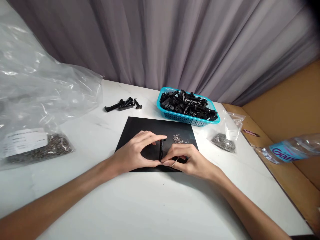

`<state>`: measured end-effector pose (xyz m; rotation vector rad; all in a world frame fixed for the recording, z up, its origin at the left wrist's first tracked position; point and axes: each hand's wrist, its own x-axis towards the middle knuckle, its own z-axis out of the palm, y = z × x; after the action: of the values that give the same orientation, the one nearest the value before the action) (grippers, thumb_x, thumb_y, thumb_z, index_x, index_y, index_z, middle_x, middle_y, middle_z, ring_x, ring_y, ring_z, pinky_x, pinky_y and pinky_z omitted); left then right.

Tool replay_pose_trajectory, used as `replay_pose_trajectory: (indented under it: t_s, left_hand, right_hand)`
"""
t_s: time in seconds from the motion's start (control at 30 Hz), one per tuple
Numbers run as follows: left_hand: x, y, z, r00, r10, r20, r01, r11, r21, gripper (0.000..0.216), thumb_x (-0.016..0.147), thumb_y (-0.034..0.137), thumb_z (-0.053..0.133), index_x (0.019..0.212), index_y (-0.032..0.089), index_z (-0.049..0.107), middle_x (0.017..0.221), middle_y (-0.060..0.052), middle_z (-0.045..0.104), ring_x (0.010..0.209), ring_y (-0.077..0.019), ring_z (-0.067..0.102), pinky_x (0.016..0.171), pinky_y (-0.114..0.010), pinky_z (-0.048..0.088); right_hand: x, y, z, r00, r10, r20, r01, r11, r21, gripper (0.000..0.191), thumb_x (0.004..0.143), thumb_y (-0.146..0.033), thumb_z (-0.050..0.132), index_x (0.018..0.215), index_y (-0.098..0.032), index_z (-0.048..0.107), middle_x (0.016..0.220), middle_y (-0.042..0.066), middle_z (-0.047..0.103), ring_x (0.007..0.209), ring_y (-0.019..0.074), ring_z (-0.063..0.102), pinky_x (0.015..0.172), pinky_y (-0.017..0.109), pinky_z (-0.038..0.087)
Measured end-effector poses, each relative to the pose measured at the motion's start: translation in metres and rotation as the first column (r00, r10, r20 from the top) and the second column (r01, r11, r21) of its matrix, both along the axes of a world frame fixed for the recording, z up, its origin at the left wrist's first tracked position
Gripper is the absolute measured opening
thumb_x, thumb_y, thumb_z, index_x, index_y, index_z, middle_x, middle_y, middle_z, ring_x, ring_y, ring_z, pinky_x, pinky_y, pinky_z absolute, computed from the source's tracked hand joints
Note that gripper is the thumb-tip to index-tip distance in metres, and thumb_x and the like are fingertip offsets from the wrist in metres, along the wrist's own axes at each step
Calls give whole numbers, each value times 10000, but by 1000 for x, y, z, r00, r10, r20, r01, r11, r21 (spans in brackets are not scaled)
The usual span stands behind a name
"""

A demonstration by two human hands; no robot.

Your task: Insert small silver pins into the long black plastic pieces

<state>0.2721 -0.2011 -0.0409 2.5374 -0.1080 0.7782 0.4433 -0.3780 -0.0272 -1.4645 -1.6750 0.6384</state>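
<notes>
Over a black mat (140, 128), my left hand (138, 148) grips a slim black plastic part (161, 150) by its two ends, between thumb and forefinger. My right hand (188, 160) is closed, its fingertips pinched at the near end of that part. A thin metal rod (175, 161) sticks out between the right fingers; its kind cannot be made out. Just beyond the right hand, a small heap of tiny metal pins or screws (178, 138) lies on the mat.
A blue basket (175, 117) full of black parts stands behind the mat. More black parts (125, 104) lie at back left. Bags of small metal pieces sit left (57, 145) and right (223, 141). A plastic bottle (287, 149) lies by cardboard at right.
</notes>
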Motion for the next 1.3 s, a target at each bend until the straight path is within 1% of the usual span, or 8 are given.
replay_pose_trajectory:
  t_s: [0.33,0.5,0.63,0.8,0.93,1.07,1.2,1.3]
  left_hand:
    - [-2,1,-1,1000,-17,-2,17,1000,22,609,786,252,814,1351,208,590,1072,-69,716,984,-244,673,932,-410,528]
    - [-3,-2,-3,998,-2,58,-2,997,79,603,802,246,795,1355,179,564,1315,-152,682,1160,-295,669,1013,-470,535]
    - [-3,-4,-3,992,-44,120,25,988,152,631,812,214,787,1386,146,535,1184,-144,738,1084,-293,711,953,-457,586]
    - [-2,-4,-1,982,-66,180,22,972,233,612,823,216,772,1377,123,530,1096,-149,747,1002,-297,726,875,-454,613]
    - [-1,-4,1,988,-39,150,14,986,168,632,788,223,802,1365,166,550,1086,-113,743,990,-274,721,880,-423,614]
    - [-1,-1,4,995,77,69,-76,997,-13,631,711,297,869,1282,196,620,1020,-55,730,918,-222,721,839,-339,624]
    - [0,4,3,994,101,49,-97,992,-81,628,698,337,892,1254,193,640,1033,-43,736,894,-193,714,860,-317,613]
    - [1,6,1,993,102,57,-95,989,-112,639,694,329,893,1262,191,637,1055,-46,732,909,-192,709,880,-322,608]
  right_hand:
    - [-2,5,-5,994,-79,-73,71,992,-107,197,899,-406,777,929,-213,750,941,20,727,818,157,606,664,277,406]
    - [-2,6,-7,964,-93,-250,42,978,-202,237,885,-428,783,901,-199,724,961,24,739,891,176,651,763,289,463]
    - [-5,7,-6,932,-94,-349,5,969,-248,295,856,-471,797,858,-188,716,933,28,743,906,186,664,855,313,482]
    - [-11,6,-6,946,-131,-297,47,961,-273,240,883,-430,775,867,-197,720,910,4,721,861,167,622,825,295,454]
    - [-11,5,-3,950,-145,-277,68,961,-269,250,887,-440,769,868,-198,711,859,-8,687,804,156,587,759,282,439]
    - [-5,1,8,961,-193,-197,163,974,-158,268,952,-447,692,857,-197,687,885,11,670,825,168,584,749,295,439]
    - [-4,-3,15,940,-342,20,338,936,96,345,1074,-360,484,879,-217,729,1098,55,660,1061,213,568,961,367,410]
    - [-8,-5,14,908,-416,54,404,901,157,377,1084,-374,456,915,-231,762,996,60,640,972,210,568,911,370,431]
